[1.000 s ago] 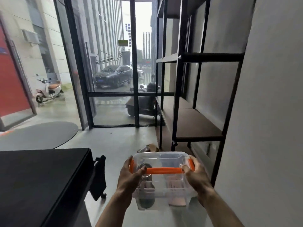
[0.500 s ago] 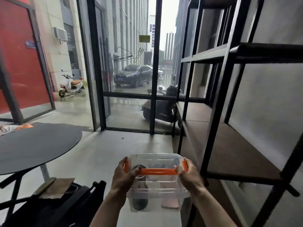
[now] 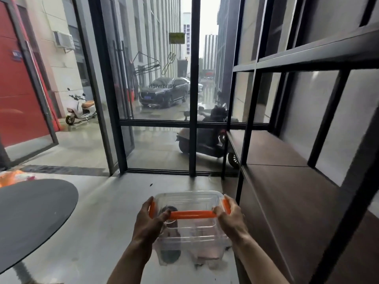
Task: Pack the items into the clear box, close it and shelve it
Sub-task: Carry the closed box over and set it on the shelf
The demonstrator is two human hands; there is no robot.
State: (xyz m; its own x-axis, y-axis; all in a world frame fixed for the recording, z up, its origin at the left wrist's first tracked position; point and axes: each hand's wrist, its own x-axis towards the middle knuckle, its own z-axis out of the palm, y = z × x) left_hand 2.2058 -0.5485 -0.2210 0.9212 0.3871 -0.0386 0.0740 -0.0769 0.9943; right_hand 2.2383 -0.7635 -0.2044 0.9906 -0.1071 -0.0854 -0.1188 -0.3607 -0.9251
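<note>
I hold the clear box (image 3: 190, 234) in front of me above the floor, its lid on and an orange handle (image 3: 192, 214) lying across the top. My left hand (image 3: 150, 222) grips the box's left end and my right hand (image 3: 230, 219) grips its right end. Dark and pinkish items show blurred through the plastic. The black metal shelf unit (image 3: 291, 177) with brown boards stands just to the right of the box.
A round dark table (image 3: 34, 214) is at the left. Ahead are a glass wall with black frames (image 3: 193, 124) and an open doorway; scooters and a car are parked outside. A grey wall backs the shelf unit.
The view has swung left and moved forward along the shelf unit. The black desk has left the view and the round table has come in. Both hands keep the same hold on the box.
</note>
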